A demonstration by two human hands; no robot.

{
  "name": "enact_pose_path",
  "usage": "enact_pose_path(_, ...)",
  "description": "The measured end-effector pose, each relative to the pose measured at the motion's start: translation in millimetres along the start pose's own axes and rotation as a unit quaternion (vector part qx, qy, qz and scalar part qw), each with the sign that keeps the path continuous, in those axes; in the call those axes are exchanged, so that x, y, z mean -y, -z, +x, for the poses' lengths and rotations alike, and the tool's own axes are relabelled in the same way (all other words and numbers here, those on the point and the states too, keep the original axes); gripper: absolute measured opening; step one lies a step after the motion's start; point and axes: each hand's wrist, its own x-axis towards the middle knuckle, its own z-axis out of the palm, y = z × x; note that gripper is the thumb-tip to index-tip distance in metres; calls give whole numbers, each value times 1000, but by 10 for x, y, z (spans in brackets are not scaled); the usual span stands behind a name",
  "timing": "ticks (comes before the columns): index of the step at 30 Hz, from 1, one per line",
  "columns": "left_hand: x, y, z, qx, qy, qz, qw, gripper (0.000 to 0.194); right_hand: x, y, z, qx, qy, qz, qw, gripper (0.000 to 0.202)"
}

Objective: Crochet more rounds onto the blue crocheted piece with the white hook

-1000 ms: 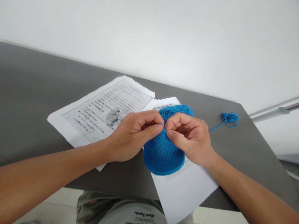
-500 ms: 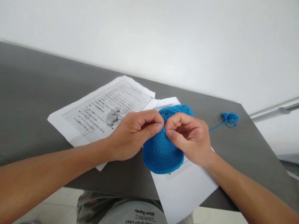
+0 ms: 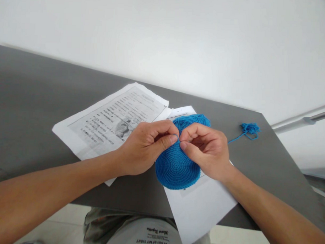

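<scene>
A round blue crocheted piece [image 3: 177,168], worked in rings, hangs below my fingertips over the printed sheets. My left hand [image 3: 148,144] pinches its upper edge between thumb and forefinger. Close against it, my right hand [image 3: 208,148] is closed in a pinch at the same edge, its other fingers curled. Whether a hook or only yarn sits between the fingertips is hidden. Just behind the hands lies a bundle of blue yarn [image 3: 191,120], partly covered by them.
Printed paper [image 3: 98,130] lies on the grey table [image 3: 41,93] at left. Another sheet [image 3: 199,212] overhangs the front edge. A small blue yarn tangle [image 3: 250,129], with a strand running toward my right hand, rests at right. A white wall [image 3: 165,40] rises behind the table.
Almost nothing differs. The hands keep the same pinch at the crocheted piece's edge, with only a tiny shift at the fingertips.
</scene>
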Motion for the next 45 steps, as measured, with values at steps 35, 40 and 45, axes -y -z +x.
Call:
enact_pose_path(35,27,-13,35,37,54,-67,996,14,-113,28,-49,-29,43,-25,998,10)
enact_pose_path(40,21,-13,43,10,53,-38,998,8,-135,33,-19,-32,38,-28,998,9)
enact_pose_path(45,70,15,90,-119,44,3,992,5,-52,168,83,-73,27,-38,996,11)
